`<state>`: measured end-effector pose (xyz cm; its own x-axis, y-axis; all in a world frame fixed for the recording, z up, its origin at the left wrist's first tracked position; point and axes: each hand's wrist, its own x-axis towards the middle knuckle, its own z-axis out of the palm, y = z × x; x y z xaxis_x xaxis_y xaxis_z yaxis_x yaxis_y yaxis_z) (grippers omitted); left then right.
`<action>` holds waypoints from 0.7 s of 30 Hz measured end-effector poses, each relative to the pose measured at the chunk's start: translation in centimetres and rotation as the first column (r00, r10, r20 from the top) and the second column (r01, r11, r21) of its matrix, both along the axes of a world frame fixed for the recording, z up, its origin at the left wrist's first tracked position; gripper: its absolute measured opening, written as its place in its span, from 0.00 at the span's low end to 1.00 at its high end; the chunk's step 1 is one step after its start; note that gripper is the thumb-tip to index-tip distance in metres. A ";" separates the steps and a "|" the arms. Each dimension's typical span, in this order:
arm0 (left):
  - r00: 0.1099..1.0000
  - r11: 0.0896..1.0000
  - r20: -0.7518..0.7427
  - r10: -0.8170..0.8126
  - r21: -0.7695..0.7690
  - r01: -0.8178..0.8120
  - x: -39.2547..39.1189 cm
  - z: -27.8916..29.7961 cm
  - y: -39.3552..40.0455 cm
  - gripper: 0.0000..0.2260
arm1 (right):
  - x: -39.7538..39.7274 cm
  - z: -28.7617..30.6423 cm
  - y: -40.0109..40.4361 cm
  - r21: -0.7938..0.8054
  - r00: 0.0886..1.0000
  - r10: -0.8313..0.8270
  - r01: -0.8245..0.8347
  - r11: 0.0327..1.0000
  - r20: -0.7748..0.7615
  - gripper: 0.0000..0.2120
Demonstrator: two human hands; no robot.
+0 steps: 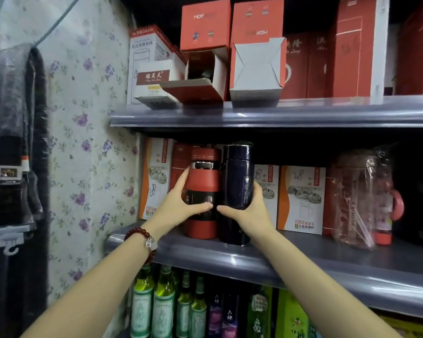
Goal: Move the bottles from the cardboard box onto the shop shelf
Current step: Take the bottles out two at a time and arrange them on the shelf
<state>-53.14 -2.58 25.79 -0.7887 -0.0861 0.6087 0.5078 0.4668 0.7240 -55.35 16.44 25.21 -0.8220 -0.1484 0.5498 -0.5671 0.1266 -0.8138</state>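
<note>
two flasks upright, touching, at the front of the middle shelf point(266, 259): left hand point(178, 203) clamped round the red flask point(202, 191), right hand point(249, 211) clamped round the navy flask point(237, 181), printed "匠心". behind, white-and-orange boxes point(300, 198) marked "fashion", "28" handwritten. above, red boxes point(205, 25) reading "mdf". below, green bottles point(164, 303).

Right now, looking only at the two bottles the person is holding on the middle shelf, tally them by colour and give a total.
Red bottle, held by the left hand: 1
Dark blue bottle, held by the right hand: 1
Total: 2, both standing upright on the middle shelf.
</note>
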 end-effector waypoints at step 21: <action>0.888 0.776 0.067 0.455 -0.519 -0.358 14.5 -1.7 -4.7 0.09 | 10.5 -3.7 -6.8 0.486 0.967 0.040 0.092 0.869 -0.253 0.13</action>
